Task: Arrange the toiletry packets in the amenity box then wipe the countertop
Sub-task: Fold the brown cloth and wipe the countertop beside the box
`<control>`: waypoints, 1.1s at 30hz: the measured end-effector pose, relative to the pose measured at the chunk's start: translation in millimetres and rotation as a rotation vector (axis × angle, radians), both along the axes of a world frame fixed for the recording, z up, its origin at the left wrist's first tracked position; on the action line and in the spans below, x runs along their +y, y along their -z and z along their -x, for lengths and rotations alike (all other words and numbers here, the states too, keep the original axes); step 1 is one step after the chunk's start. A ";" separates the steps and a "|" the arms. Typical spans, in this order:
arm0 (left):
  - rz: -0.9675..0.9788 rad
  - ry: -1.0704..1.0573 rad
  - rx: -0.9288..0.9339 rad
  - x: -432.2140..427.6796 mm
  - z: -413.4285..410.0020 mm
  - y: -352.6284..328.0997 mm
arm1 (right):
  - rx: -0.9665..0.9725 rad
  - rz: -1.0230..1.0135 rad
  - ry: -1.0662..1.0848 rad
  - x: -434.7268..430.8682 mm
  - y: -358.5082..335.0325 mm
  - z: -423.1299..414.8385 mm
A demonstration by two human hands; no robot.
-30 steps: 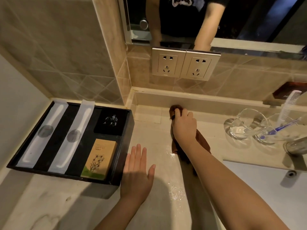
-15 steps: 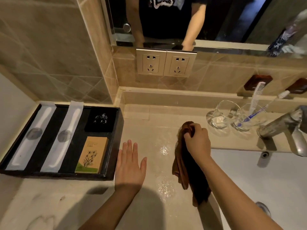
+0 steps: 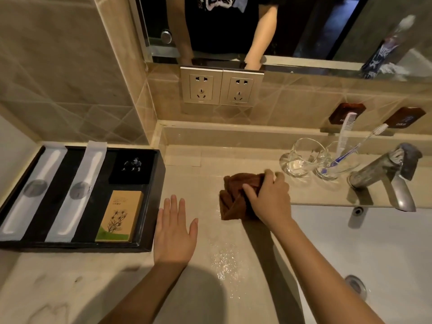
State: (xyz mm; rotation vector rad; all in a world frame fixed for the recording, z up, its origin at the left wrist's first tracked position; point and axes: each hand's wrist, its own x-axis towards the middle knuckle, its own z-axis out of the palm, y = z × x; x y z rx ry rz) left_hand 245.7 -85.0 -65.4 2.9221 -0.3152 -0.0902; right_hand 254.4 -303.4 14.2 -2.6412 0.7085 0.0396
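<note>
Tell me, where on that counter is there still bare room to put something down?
Bare patches: the near-left countertop in front of the amenity box, and the back strip between the box and the glasses. The middle is crowded: the left hand lies flat, and the right hand presses the brown cloth. Water droplets wet the front.

Left hand (image 3: 174, 232): bare, no rings, no watch above the fingers. Right hand (image 3: 268, 199): bare likewise. Mirror reflection: black short-sleeved T-shirt (image 3: 224, 22), pale chest print.
</note>
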 end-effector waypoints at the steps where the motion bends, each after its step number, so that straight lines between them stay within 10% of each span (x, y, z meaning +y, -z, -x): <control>1: -0.005 0.001 0.000 0.0 0.0 -0.5 | 0.007 0.026 -0.074 3.5 6.7 -1.2; 9: 0.009 0.012 0.004 -0.2 -2.3 -1.7 | -0.167 0.186 -0.558 17.7 44.3 30.8; 18: 0.017 0.001 0.021 0.5 -2.6 -0.7 | -0.213 0.144 0.331 2.7 50.0 -88.6; 33: -0.021 -0.004 0.045 -4.1 -2.7 -2.8 | -0.217 0.118 -0.134 91.7 53.1 -139.8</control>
